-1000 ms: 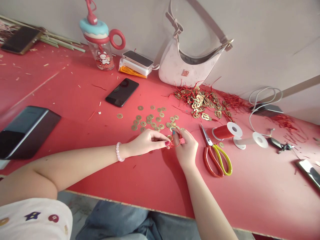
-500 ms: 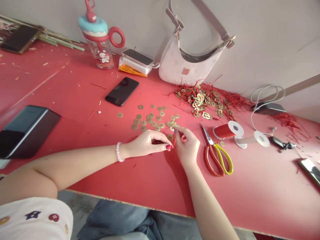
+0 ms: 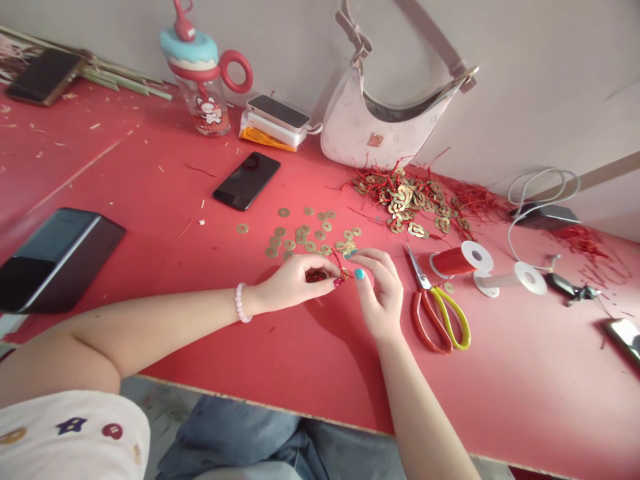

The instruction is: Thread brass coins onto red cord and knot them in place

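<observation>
the right hand has just let its thumb and fingertips come apart; half a second ago they were closed on the red cord beside the left fingertips. now its grip is spread, held just beside the left hand, and the cord seems to depend on the left grip alone, which is pinching it between thumb and finger. one strand stands up from that pinch, over the front of the tabletop and next to the loose coins. the scissors lie to the right of the right hand, with the red spool beyond them, and the pile of corded coins sits farther back below the handbag.

some of it is hard to read. a dark red bundle shows in the curl of the left hand, but its form is mostly covered by the fingers. whether a strand touches the right thumb is too fine to tell, as is whether the cord passes through the coin right behind the pinch. the phone at the far right is cut off by the edge of view.
</observation>
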`<state>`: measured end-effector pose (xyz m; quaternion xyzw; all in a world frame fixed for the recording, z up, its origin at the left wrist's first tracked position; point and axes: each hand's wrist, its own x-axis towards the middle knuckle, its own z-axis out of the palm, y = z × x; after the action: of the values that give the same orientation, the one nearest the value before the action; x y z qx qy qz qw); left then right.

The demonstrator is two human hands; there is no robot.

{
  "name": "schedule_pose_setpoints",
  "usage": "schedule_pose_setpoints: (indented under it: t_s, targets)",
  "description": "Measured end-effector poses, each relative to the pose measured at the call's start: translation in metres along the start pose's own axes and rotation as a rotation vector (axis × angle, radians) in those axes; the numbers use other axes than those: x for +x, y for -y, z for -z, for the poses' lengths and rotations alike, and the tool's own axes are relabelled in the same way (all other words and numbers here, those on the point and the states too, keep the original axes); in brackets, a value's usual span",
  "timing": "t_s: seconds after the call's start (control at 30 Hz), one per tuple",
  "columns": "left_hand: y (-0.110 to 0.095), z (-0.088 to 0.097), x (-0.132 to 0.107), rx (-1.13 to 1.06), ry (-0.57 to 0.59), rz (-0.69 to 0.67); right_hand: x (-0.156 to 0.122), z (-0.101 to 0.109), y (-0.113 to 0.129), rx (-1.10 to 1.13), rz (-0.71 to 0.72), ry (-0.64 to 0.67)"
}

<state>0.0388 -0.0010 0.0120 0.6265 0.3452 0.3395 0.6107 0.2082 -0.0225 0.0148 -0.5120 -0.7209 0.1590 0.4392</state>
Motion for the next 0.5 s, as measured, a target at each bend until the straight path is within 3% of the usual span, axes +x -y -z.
schedule_pose_setpoints:
  t_s: [0.17,0.5]
  targets:
    - [0.0003,-0.0004,0.0002,0.004,0.001,-0.003,-0.0028,-0.0002,0.0079,0.061,0.071,0.058]
    - [0.0010,0.0009,0.0017,-0.014,-0.082,0.007,-0.0037,-0.0028,0.0049,0.313,-0.125,0.026]
